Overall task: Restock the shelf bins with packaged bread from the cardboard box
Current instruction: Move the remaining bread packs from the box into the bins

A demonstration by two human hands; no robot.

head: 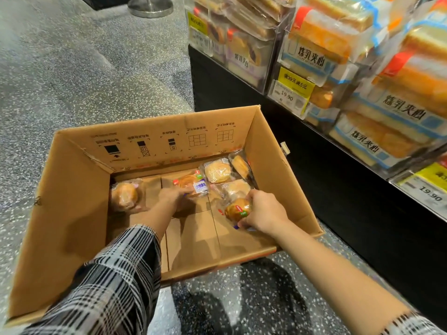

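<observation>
While both hands work inside the cardboard box (72,201), the right hand (262,211) has its grip clenched on a wrapped bun (238,209) at four o'clock; the left hand (173,195) presses a labelled pack (193,183) at centre. Slippery wrappers could slide free if lifted hastily.

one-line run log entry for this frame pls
phase: picking | left hand: on labelled bun pack | right hand: grips bun pack | cardboard box: nearly empty

- Cardboard box (72,213): matt brown corrugated board, printed black marks on far wall.
- Bread packs (217,172) in box: glossy clear plastic film.
- Shelf bins (273,56), right: clear glossy plastic.
- Floor (72,68): speckled grey stone, smooth sheen.
- Sleeve (116,274), near left: woven plaid cloth.
</observation>
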